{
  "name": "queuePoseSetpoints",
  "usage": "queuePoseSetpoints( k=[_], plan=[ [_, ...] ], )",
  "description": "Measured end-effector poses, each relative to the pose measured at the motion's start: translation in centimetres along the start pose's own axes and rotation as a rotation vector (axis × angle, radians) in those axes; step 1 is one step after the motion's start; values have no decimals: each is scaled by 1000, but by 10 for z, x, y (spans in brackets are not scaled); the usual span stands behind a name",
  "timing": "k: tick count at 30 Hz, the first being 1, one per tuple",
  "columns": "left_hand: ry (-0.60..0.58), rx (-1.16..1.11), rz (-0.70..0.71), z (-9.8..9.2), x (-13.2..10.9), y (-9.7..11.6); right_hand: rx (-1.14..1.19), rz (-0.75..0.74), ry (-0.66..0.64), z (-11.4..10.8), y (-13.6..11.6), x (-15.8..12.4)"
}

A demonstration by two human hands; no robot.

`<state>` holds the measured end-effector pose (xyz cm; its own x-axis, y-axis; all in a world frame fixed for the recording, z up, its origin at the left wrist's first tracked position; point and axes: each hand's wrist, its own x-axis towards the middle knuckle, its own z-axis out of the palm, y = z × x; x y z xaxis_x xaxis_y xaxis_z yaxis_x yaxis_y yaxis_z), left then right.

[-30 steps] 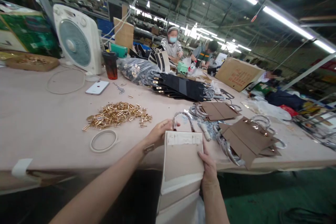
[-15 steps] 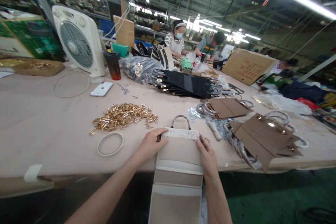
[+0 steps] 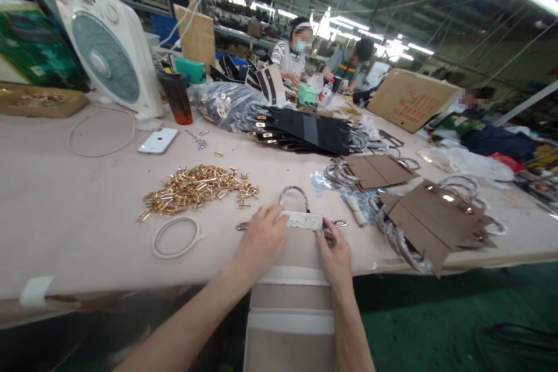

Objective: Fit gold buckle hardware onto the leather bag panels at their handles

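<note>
An unassembled handbag body [image 3: 300,253], a long beige panel with white cross strips, lies at the table's front edge and hangs down towards me. Its curved handle [image 3: 293,189], wrapped in clear film, stands beyond a white strip [image 3: 305,221] along the top end. My left hand [image 3: 264,238] lies over the upper left corner, fingers closed together on the strip's left end. The upper right corner is held between thumb and fingers of my right hand [image 3: 335,250]. Metal loop fittings stick out on both sides, one [image 3: 340,223] past my right fingers.
Left of the handbag body are a pile of gold buckles [image 3: 198,190] and a tape roll [image 3: 176,238]. Brown bag panels [image 3: 440,215] lie right, black ones [image 3: 309,131] behind. A phone [image 3: 157,140], a tumbler [image 3: 176,99] and a fan [image 3: 104,52] stand back left. Two co-workers sit beyond.
My left hand has moved from the left edge inward over the top corner. My right hand has shifted slightly, its fingers now curled at the right corner. The view has tilted a little.
</note>
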<state>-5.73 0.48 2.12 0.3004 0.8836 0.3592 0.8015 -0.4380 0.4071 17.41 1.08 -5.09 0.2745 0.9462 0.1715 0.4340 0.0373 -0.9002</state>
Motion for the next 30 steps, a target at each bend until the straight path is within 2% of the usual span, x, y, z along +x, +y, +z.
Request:
queuePoseSetpoints(
  k=[3, 6, 9, 12, 14, 16, 20, 24, 30],
  plan=[
    [-22, -71, 23, 19, 12, 6, -89, -67, -1, 2, 3, -1],
    [5, -111, 10, 38, 18, 1, -210, -133, 10, 1, 3, -2],
    [44, -158, 6, 49, 18, -8, -339, -313, 123, -4, -4, -3],
    [58, -193, -7, 50, 16, -12, -408, -533, 214, -7, -18, -2],
    [58, -212, -18, 49, 16, -12, -387, -632, 139, -6, -28, 1],
    [55, -229, -22, 48, 16, -12, -341, -687, 3, -1, -35, 8],
    [42, -264, -14, 48, 16, -13, -297, -706, -203, 12, -39, 23],
    [45, -278, -2, 49, 15, -14, -267, -697, -299, 17, -38, 33],
    [33, -247, 0, 46, 19, -12, -202, -671, -429, 12, -34, 41]
  ],
)
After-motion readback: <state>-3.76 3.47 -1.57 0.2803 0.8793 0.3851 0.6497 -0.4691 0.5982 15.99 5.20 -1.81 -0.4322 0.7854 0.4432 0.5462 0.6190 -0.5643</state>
